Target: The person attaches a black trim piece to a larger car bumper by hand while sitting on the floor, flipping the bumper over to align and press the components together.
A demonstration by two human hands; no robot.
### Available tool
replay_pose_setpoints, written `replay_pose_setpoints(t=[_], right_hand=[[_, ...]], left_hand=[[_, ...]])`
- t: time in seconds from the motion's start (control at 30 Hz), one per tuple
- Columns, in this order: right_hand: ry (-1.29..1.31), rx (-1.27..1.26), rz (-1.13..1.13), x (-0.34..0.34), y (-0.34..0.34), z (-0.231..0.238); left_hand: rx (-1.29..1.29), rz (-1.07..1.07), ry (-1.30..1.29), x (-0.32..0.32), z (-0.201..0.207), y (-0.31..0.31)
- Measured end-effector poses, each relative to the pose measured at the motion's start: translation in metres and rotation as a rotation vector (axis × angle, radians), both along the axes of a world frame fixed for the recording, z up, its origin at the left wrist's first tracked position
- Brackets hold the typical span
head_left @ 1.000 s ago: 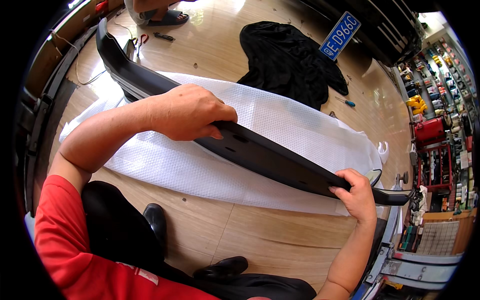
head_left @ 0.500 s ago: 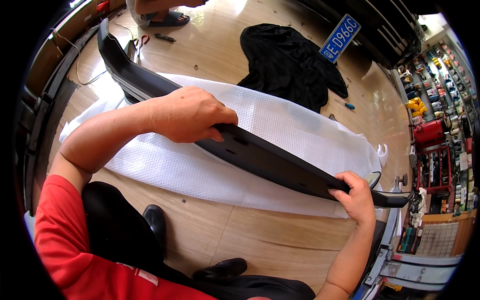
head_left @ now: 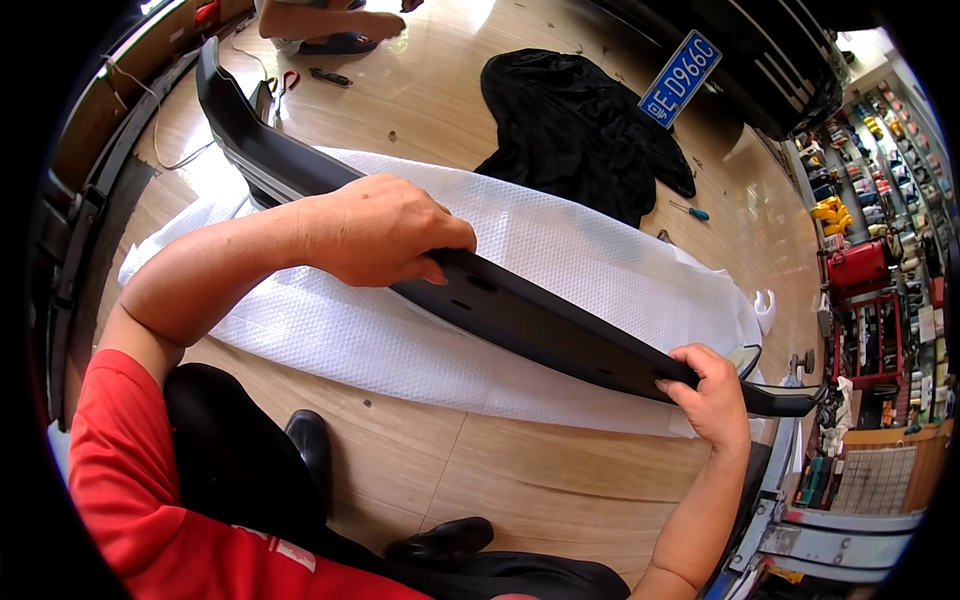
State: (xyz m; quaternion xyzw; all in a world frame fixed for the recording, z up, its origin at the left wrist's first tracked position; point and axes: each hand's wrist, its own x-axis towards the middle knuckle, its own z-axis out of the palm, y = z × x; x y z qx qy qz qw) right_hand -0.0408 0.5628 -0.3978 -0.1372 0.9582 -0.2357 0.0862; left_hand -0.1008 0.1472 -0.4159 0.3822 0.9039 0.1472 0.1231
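A long black car bumper trim with curved ends slants from the upper left to the lower right. My left hand is closed over its upper edge, left of the middle, thumb against the face. Near the right end, my right hand pinches the same edge, with the thumb on the face. Several small dark slots show in that face. Beneath the trim lies a sheet of white bubble wrap on the floor; whether the trim rests on it is hidden.
A black cloth lies beyond the wrap, beside a blue-handled screwdriver. A dark car with a blue plate stands at the upper right. Scissors lie at the far left, near another person's sandalled foot. Shelves line the right.
At the top, the other person's hand has come lower over the sandal. My hands and the black trim stay practically where they were.
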Motion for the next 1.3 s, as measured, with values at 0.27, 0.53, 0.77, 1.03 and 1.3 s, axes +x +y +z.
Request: replay_pose_setpoints(t=[0.27, 0.53, 0.77, 1.03, 1.3], right_hand=[[-0.001, 0.000, -0.002, -0.0004, -0.0005, 0.0005], [-0.012, -0.046, -0.051, 0.0017, 0.0001, -0.0014], [-0.039, -0.008, -0.048, 0.0008, 0.0016, -0.0039], [-0.018, -0.018, -0.051, 0.0013, 0.0040, -0.0046], [-0.049, -0.019, -0.084, 0.0016, 0.0006, -0.0035]], left_hand=[[0.005, -0.019, 0.019, -0.0003, 0.0013, 0.0000], [0.006, -0.025, 0.047, 0.0003, -0.0005, -0.0018], [0.031, -0.041, 0.057, -0.0010, -0.0034, -0.0031], [0.001, -0.023, 0.053, 0.0005, -0.0005, -0.0005], [0.007, -0.003, 0.077, 0.0014, -0.0031, -0.0005]])
